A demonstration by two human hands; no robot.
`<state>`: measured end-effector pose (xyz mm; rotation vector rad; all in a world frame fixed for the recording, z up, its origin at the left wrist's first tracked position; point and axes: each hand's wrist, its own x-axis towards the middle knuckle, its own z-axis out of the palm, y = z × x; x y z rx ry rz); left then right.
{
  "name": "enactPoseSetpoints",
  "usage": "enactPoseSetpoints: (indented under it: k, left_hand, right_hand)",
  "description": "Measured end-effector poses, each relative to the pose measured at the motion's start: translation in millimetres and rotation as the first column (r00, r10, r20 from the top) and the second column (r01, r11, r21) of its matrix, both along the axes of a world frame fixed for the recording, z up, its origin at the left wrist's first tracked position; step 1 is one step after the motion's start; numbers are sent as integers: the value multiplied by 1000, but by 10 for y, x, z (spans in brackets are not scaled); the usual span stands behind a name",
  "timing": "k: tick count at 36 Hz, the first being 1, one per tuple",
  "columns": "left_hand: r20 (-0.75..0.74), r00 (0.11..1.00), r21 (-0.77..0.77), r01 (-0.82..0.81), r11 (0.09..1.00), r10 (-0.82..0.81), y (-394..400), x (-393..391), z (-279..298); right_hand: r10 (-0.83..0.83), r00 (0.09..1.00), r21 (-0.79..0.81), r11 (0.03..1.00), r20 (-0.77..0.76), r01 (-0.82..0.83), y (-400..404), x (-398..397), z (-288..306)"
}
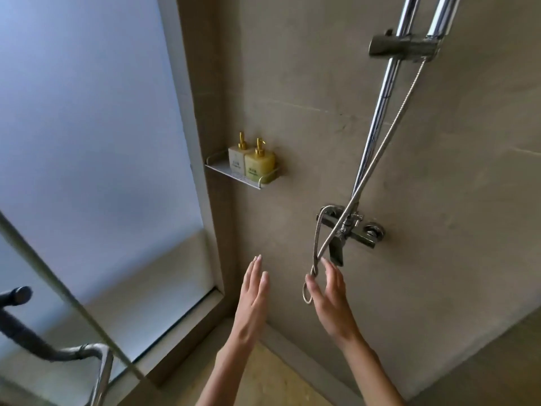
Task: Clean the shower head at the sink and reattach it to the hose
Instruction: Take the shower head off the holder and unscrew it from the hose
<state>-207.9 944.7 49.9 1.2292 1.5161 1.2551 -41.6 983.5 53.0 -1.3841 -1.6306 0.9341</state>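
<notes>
A metal shower hose (377, 159) runs from the holder (404, 48) on the chrome riser rail down past the wall mixer tap (351, 230) and loops just below it. My right hand (330, 297) is raised with straight fingers beside the hose loop (307, 291); whether it touches the loop I cannot tell. My left hand (253, 297) is up beside it, fingers straight, holding nothing. The top of the holder is cut off by the frame's edge, and no shower head shows in view.
A small wall shelf (243, 177) carries two pump bottles (251, 162) left of the tap. A frosted window (87, 142) fills the left side. A glass door edge and a dark handle (17, 317) stand at the lower left. Beige tiled wall lies ahead.
</notes>
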Motion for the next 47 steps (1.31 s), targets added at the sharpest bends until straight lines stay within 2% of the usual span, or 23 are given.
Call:
enactPoseSetpoints:
  k: [7,16,24,29,37,44,47]
  left_hand:
    - [-27,997,51,70,996,-69,672,415,384]
    - [-58,979,196,205,959,-197,1404,722,1020]
    - [-166,898,279,439,854,-407,2080,930,1754]
    - [-199,864,326,503,800,-462,2365,1039,2105]
    - [-165,831,334,553,763,-531,2627,1212,2510]
    - [-4,791,338,577,743,-612,2794,1332,2678]
    - [13,773,348,592,727,-635,2852,1391,2700]
  right_hand:
    - [-76,995,42,996,-65,79,562,468,249]
    - [-137,979,85,985,-154,151,1027,929,729]
    - [-157,977,238,953,-142,188,1291,1377,1658]
    - [-149,975,307,932,-164,194,1392,1563,2224]
    - [-181,968,403,884,-173,238,1521,1465,2991]
    - [-250,968,534,821,22,200,1810,1390,3495]
    - [-239,971,549,815,28,185,1926,1363,3697]
